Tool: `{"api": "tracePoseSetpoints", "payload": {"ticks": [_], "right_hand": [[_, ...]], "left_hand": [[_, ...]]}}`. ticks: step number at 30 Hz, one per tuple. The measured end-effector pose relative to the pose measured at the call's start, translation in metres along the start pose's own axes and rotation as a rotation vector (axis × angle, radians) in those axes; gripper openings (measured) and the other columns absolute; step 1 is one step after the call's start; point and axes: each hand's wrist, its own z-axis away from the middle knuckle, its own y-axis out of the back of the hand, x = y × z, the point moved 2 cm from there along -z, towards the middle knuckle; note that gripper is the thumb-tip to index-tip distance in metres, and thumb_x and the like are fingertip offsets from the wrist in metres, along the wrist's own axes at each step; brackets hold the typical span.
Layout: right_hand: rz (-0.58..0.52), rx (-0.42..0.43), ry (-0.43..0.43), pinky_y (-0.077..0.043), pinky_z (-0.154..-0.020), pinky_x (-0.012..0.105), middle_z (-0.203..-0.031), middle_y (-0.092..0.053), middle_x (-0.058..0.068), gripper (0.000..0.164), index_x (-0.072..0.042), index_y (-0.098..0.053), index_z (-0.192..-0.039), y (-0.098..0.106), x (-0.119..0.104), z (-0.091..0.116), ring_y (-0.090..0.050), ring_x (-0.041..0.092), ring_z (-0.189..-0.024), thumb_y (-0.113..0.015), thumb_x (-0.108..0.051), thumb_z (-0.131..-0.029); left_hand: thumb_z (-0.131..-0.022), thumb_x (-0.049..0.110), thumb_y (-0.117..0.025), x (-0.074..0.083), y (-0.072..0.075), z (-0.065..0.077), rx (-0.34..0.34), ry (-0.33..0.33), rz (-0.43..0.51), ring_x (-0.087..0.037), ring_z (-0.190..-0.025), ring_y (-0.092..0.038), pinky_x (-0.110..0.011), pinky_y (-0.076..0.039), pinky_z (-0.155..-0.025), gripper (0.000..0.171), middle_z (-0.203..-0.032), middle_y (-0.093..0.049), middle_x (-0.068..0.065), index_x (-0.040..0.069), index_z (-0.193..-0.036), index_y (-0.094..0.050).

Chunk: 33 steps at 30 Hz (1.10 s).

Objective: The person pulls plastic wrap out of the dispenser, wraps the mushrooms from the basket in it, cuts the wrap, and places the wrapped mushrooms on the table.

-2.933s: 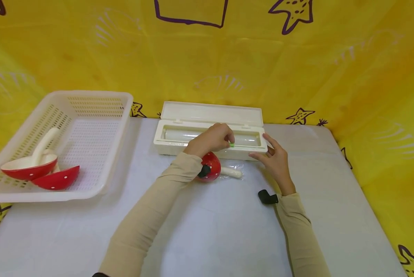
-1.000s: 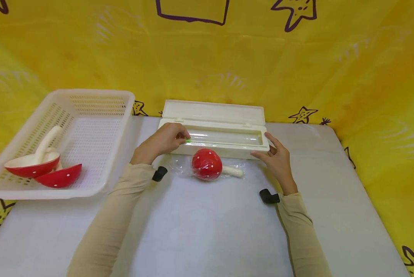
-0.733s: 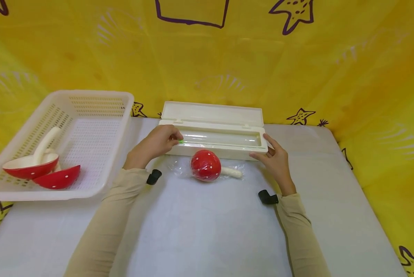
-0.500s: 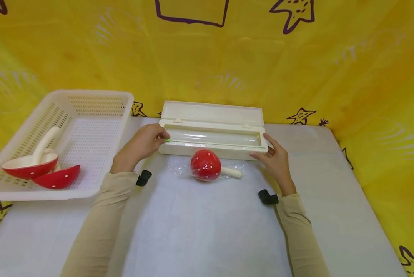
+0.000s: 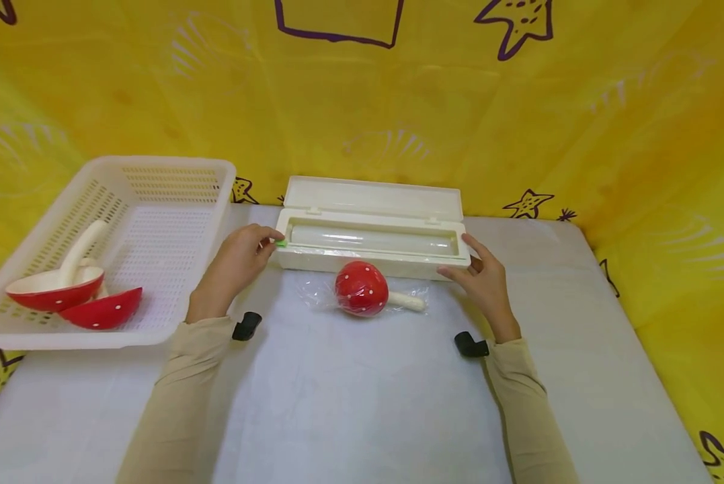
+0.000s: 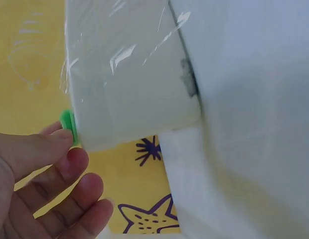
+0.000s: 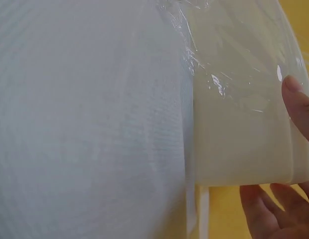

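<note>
A white cling film dispenser (image 5: 310, 261) stands at the back of the table, its lid (image 5: 374, 195) tipped back and a roll of film (image 5: 374, 238) inside. My left hand (image 5: 228, 265) pinches the small green slide cutter (image 6: 68, 124) at the dispenser's left end, the other fingers loosely bent below. With thumb in front and fingers on the end, my right hand (image 5: 485, 286) grips the right end of the dispenser. Clear film lies over its front face in both wrist views. Just before it rests a red, white-dotted mushroom ladle (image 5: 362, 289) with clear film around it.
At the left is a white perforated basket (image 5: 213, 249) holding red mushroom ladles (image 5: 53, 292). A yellow patterned cloth (image 5: 362, 101) hangs behind the white-covered table (image 5: 362, 403). Black wrist-worn pieces (image 5: 472, 345) jut from both sleeves.
My left hand has slid the green cutter leftward along the dispenser's front edge, from right of the middle to the left end. My right hand keeps its grip in the same place.
</note>
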Motion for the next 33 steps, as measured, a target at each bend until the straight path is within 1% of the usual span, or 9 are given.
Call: {"api": "tracePoseSetpoints", "payload": {"ticks": [2,5,7,9,13,17,23,28,33], "right_hand": [[0.054,-0.006,0.024,-0.052,-0.086,0.012,-0.153,-0.040,0.018,0.083,-0.005,-0.040,-0.150,-0.001,-0.002,0.000,-0.056,0.040,-0.125,-0.084,-0.013,-0.079],[0.121,0.005,0.083,-0.050,-0.101,0.033,-0.151,-0.039,0.018,0.074,-0.003,-0.048,-0.143,-0.001,-0.006,0.001,-0.052,0.039,-0.128,-0.084,-0.013,-0.079],[0.157,0.021,0.141,-0.045,-0.105,0.049,-0.147,-0.040,0.019,0.064,-0.002,-0.057,-0.134,-0.002,-0.009,0.002,-0.047,0.037,-0.130,-0.085,-0.011,-0.077],[0.192,0.031,0.211,-0.041,-0.105,0.056,-0.144,-0.041,0.022,0.051,0.000,-0.065,-0.122,-0.002,-0.012,0.003,-0.043,0.038,-0.131,-0.085,-0.008,-0.076],[0.262,0.035,0.334,-0.036,-0.108,0.058,-0.137,-0.047,0.025,0.033,0.000,-0.074,-0.105,-0.004,-0.018,0.005,-0.042,0.040,-0.131,-0.085,-0.006,-0.075],[0.298,0.046,0.391,-0.037,-0.107,0.058,-0.130,-0.055,0.025,0.028,0.000,-0.076,-0.100,-0.005,-0.021,0.005,-0.048,0.040,-0.126,-0.085,-0.006,-0.074],[0.335,0.068,0.430,-0.037,-0.102,0.055,-0.121,-0.061,0.022,0.020,0.000,-0.077,-0.091,-0.005,-0.025,0.006,-0.051,0.042,-0.120,-0.085,-0.007,-0.074],[0.373,0.050,0.468,-0.038,-0.088,0.045,-0.106,-0.065,0.021,0.012,0.000,-0.075,-0.080,-0.002,-0.036,0.009,-0.053,0.039,-0.105,-0.085,-0.004,-0.075],[0.392,-0.123,0.399,-0.048,-0.076,0.037,-0.090,-0.072,0.009,0.008,-0.005,-0.072,-0.085,0.000,-0.049,0.016,-0.062,0.024,-0.086,-0.079,-0.004,-0.082]], "left_hand": [[-0.095,-0.001,-0.056,0.001,-0.005,0.004,0.036,0.008,-0.002,-0.034,-0.081,-0.058,-0.043,-0.047,-0.074,0.025,-0.093,-0.066,-0.022,-0.003,-0.118,-0.066],[-0.096,0.005,-0.059,0.003,-0.015,0.008,0.091,0.005,0.001,-0.029,-0.075,-0.058,-0.038,-0.045,-0.068,0.028,-0.086,-0.067,-0.018,0.000,-0.123,-0.064],[-0.096,0.011,-0.062,0.005,-0.021,0.009,0.117,0.007,0.009,-0.027,-0.072,-0.057,-0.035,-0.043,-0.065,0.029,-0.083,-0.067,-0.014,0.004,-0.124,-0.065],[-0.094,0.016,-0.066,0.007,-0.027,0.009,0.138,0.007,0.010,-0.024,-0.070,-0.055,-0.033,-0.041,-0.062,0.029,-0.081,-0.065,-0.011,0.007,-0.122,-0.067],[-0.090,0.019,-0.073,0.010,-0.037,0.010,0.195,0.013,-0.005,-0.023,-0.067,-0.052,-0.031,-0.037,-0.057,0.022,-0.078,-0.061,-0.007,0.009,-0.110,-0.072],[-0.088,0.015,-0.075,0.013,-0.042,0.012,0.252,0.012,-0.013,-0.024,-0.067,-0.052,-0.032,-0.038,-0.058,0.011,-0.078,-0.061,-0.008,0.009,-0.097,-0.073],[-0.086,0.010,-0.075,0.019,-0.046,0.017,0.283,-0.015,0.021,-0.032,-0.090,-0.053,-0.043,-0.047,-0.069,0.006,-0.091,-0.058,-0.016,0.006,-0.089,-0.071],[-0.084,0.005,-0.069,0.029,-0.045,0.018,0.226,-0.072,0.115,-0.035,-0.100,-0.051,-0.046,-0.048,-0.084,0.006,-0.098,-0.059,-0.016,0.003,-0.085,-0.063],[-0.087,0.005,-0.062,0.038,-0.047,0.018,0.043,-0.084,0.274,-0.026,-0.088,-0.059,-0.040,-0.050,-0.083,0.005,-0.087,-0.064,-0.010,0.002,-0.089,-0.059]]}}
